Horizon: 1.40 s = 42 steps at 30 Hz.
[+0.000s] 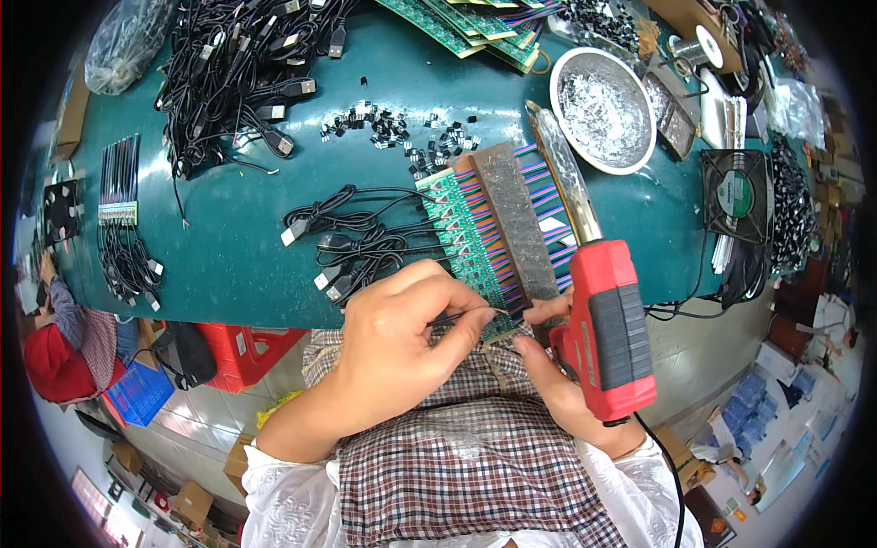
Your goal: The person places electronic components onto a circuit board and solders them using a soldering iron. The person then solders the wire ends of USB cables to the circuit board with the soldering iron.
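My left hand (393, 333) is closed, thumb and forefinger pinching the thin wire end of a black cable at the near end of a green circuit board strip (463, 239). My right hand (562, 393) grips a red-and-black soldering gun (610, 333), its long barrel pointing away from me. The right thumb and forefinger reach to the same board end. Black USB cables (370, 247) run from the strip's left side. Multicoloured wires (539, 190) come out on the right, beneath a dark flat bar (514, 215). My left fingers partly hide the pinched cable.
A heap of USB cables (237, 82) lies at the far left, with small black parts (393, 128) beside it. A round pan (603, 110) stands beyond the barrel. A solder spool (699, 50) and a fan (735, 194) are on the right, another wired board (119, 213) far left.
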### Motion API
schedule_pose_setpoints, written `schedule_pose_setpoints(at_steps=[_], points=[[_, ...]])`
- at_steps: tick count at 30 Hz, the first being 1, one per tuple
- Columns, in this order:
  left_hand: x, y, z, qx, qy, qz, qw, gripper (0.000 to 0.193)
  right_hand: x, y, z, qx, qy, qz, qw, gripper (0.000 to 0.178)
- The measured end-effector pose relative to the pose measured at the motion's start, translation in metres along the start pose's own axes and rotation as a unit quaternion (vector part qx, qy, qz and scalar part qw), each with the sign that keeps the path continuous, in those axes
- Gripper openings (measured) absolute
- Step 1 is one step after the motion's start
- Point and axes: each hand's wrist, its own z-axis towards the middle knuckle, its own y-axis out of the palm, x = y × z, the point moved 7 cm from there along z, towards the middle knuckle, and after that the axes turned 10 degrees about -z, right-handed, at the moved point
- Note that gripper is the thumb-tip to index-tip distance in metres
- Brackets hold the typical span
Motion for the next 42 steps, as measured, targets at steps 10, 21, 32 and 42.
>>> schedule_pose_setpoints(at_steps=[10,21,32,42], points=[[0.002,0.01,-0.004,-0.079,0.041,-0.015,0.996,0.01,0.0,0.004,0.004,-0.071,-0.032,0.06,0.995,0.047],[0.017,-0.014,-0.012,0.046,0.086,0.072,0.993,0.015,-0.013,-0.013,0.012,-0.081,0.026,0.16,0.983,0.049],[0.002,-0.002,-0.011,0.104,0.118,0.074,0.985,0.02,-0.016,0.012,0.001,-0.126,-0.093,0.051,0.986,0.067],[0.0,-0.001,-0.01,0.116,0.115,0.079,0.983,0.018,-0.007,0.018,-0.002,-0.104,-0.055,0.101,0.988,0.067]])
